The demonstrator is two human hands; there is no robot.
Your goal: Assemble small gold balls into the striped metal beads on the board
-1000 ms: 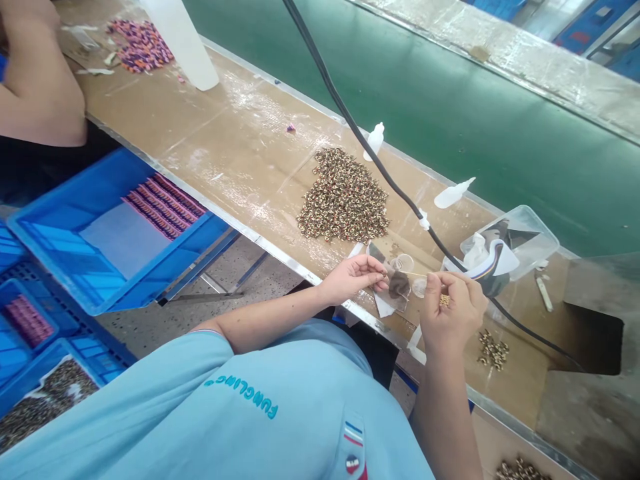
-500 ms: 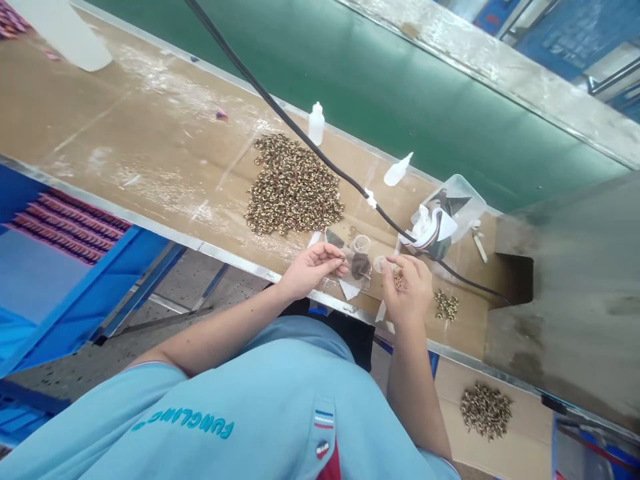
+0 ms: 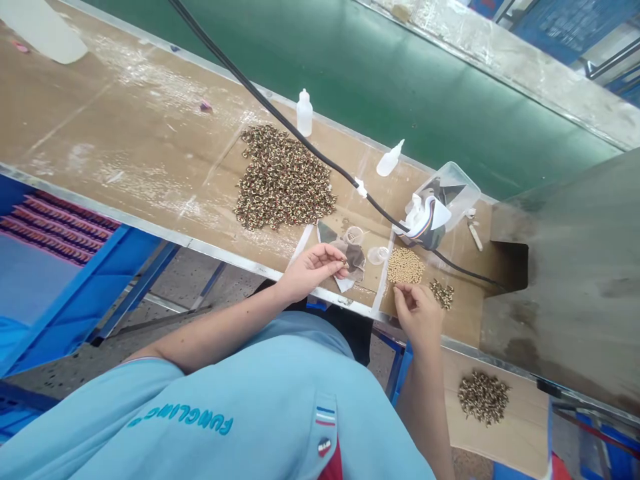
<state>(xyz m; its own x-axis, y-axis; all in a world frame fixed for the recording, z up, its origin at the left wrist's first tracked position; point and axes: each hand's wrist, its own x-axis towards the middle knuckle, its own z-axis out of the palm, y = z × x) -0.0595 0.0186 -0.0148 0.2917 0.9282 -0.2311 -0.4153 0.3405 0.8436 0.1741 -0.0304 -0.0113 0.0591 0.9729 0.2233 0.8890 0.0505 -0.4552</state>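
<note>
My left hand (image 3: 316,270) pinches a small brass-coloured metal piece (image 3: 345,264) between thumb and fingertips, above the front edge of the bench. Beside it lie a camouflage-patterned cloth scrap (image 3: 355,261) and a small clear round cup (image 3: 354,235). My right hand (image 3: 419,312) is at the near edge of a flat patch of tiny gold pieces (image 3: 405,265), thumb and forefinger closed together; what they hold, if anything, is too small to make out. A clear shallow dish (image 3: 378,255) rests between the hands. A small cluster of brass-coloured pieces (image 3: 442,293) lies just beyond my right hand.
A large heap of brass-coloured pieces (image 3: 285,180) covers part of the bench (image 3: 150,153). Two white squeeze bottles (image 3: 304,115) and a clear plastic box (image 3: 463,190) stand at the back. A black cable (image 3: 240,77) hangs across. Another heap (image 3: 483,398) lies on cardboard at lower right.
My right hand has moved down and slightly right, off the clear dish, uncovering the gold patch. My left hand stays almost still with its piece. The whole view has shifted slightly.
</note>
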